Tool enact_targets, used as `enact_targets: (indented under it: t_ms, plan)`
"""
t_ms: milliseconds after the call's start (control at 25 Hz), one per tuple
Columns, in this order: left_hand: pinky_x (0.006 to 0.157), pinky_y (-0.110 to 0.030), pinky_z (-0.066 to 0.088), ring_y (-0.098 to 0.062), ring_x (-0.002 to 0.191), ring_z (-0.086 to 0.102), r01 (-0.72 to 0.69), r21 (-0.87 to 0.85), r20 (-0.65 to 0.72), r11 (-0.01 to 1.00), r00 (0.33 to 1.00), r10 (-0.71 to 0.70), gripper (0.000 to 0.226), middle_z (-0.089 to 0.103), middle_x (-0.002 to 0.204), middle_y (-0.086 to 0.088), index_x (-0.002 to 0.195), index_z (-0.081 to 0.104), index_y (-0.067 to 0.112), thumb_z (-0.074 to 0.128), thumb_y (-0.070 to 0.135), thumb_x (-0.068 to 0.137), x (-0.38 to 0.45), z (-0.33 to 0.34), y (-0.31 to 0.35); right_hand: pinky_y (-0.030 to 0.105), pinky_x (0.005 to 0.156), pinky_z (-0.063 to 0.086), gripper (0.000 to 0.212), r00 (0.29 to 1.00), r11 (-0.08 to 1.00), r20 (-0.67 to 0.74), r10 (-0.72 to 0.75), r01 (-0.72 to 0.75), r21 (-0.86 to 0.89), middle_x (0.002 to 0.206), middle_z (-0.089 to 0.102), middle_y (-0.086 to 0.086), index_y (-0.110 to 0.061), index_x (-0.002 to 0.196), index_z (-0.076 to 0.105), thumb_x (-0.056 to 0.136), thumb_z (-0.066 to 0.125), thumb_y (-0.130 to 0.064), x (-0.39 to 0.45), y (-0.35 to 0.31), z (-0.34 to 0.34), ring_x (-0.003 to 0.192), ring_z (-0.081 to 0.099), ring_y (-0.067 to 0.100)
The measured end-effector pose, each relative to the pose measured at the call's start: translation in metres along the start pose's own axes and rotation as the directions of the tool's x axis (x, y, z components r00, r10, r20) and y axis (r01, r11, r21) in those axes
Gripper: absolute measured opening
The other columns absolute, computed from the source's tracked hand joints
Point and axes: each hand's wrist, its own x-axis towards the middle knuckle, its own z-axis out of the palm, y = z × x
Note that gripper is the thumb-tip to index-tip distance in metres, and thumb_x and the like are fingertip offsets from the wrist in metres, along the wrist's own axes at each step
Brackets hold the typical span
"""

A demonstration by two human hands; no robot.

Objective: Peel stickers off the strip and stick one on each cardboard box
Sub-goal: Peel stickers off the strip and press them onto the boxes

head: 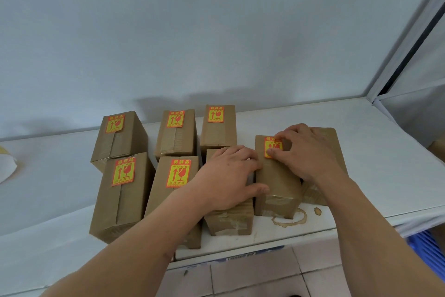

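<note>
Head view: a white table (361, 152) stands against a pale wall (216, 32), and cardboard boxes sit on it in two loose rows. In the far row, three boxes each carry a red and yellow sticker on top: the far-left box (120, 137), the far-middle box (177, 133) and the far-right box (218, 125). In the near row, the near-left box (121, 198) and the box just right of it, the near-middle box (168, 190), are also stickered near their far ends.

The left hand (226, 176) lies flat with fingers spread over a low box (231, 219) that shows no sticker on its visible part. Its fingertips and thumb reach right and touch the left side of the tall box (277, 183).

The right hand (308, 152) rests on top of the tall box. Its thumb and forefinger, lightly bent, press on a sticker (273, 147) at the far end of that box. The sticker lies on the top face, partly hidden under the fingers. Whether it is fully stuck down cannot be told.

Behind the right hand another box (325, 133) lies just beside the tall box, mostly hidden, with no sticker in sight.

Brown ring stains (291, 219) mark the table just near the tall box. At the far left edge lies some white and yellow paper (7, 164), too cut off to identify. A blue crate (426, 253) shows below the table on the right, above a tiled floor (252, 272).
</note>
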Motion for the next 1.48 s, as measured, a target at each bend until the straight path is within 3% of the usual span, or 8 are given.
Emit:
enact_targets:
  t_ms: [160,280,560,960,1080,1320,1480]
  plan:
    - [0.105,-0.035,0.035,-0.011,0.125,0.044,0.069,0.006,-0.102,0.998,0.993,-0.068,0.05,0.049,0.136,0.01,0.131,0.053,0.029,0.039,0.058,0.093,-0.022,-0.016,-0.016,0.035,0.096,0.035,0.03,0.988,0.992,-0.104,-0.116,0.121,0.047,0.133,0.048,-0.004,-0.029,0.12,0.059,0.093,0.05,-0.04,-0.004,-0.024,-0.004,0.123,0.037,0.02]
    - [0.091,-0.034,0.043,-0.014,0.109,0.057,0.16,0.118,-0.153,0.98,0.978,-0.141,0.039,0.059,0.117,0.01,0.118,0.059,0.029,0.037,0.051,0.095,-0.052,-0.032,-0.04,0.035,0.095,0.037,0.029,0.966,0.97,-0.099,-0.24,0.243,0.013,0.13,0.052,-0.004,-0.026,0.117,0.059,0.096,0.044,-0.038,-0.011,-0.065,-0.003,0.119,0.043,0.019]
    - [0.073,-0.034,0.045,-0.023,0.085,0.064,0.363,0.264,-0.26,0.894,0.919,-0.297,0.025,0.067,0.095,0.004,0.098,0.069,0.023,0.051,0.039,0.092,-0.165,-0.061,-0.117,0.034,0.091,0.044,0.028,0.825,0.825,-0.03,-0.564,0.564,-0.02,0.111,0.06,-0.007,-0.028,0.11,0.062,0.097,0.039,-0.037,-0.045,-0.187,0.036,0.105,0.051,0.016]
    - [0.075,-0.027,0.037,-0.016,0.104,0.06,0.634,0.172,-0.274,0.754,0.766,-0.581,0.033,0.063,0.118,0.011,0.117,0.063,0.027,0.043,0.045,0.096,-0.327,-0.068,-0.214,0.037,0.091,0.042,0.032,0.663,0.667,0.11,-0.74,0.745,-0.001,0.122,0.059,-0.002,-0.023,0.12,0.059,0.098,0.038,-0.033,-0.076,-0.361,0.106,0.11,0.049,0.021]
    - [0.074,-0.028,0.04,-0.016,0.103,0.06,0.705,0.132,-0.274,0.697,0.702,-0.657,0.033,0.062,0.119,0.013,0.116,0.062,0.029,0.043,0.047,0.095,-0.374,-0.061,-0.246,0.038,0.092,0.042,0.033,0.619,0.63,0.164,-0.768,0.777,0.013,0.123,0.057,0.001,-0.021,0.122,0.057,0.099,0.036,-0.033,-0.088,-0.408,0.132,0.111,0.048,0.023]
    - [0.078,-0.031,0.047,-0.016,0.102,0.06,0.859,0.013,-0.209,0.512,0.503,-0.839,0.033,0.059,0.122,0.013,0.117,0.06,0.032,0.043,0.049,0.095,-0.461,-0.041,-0.3,0.037,0.089,0.043,0.033,0.554,0.59,0.263,-0.79,0.804,0.079,0.122,0.057,0.003,-0.018,0.122,0.057,0.099,0.038,-0.032,-0.117,-0.495,0.185,0.111,0.048,0.025]
    - [0.078,-0.033,0.05,-0.017,0.104,0.059,0.907,-0.06,-0.132,0.416,0.406,-0.904,0.035,0.059,0.122,0.01,0.119,0.058,0.03,0.044,0.049,0.095,-0.49,-0.026,-0.328,0.037,0.086,0.044,0.035,0.562,0.625,0.314,-0.765,0.765,0.154,0.124,0.056,0.006,-0.017,0.127,0.053,0.099,0.039,-0.032,-0.134,-0.539,0.22,0.111,0.05,0.026]
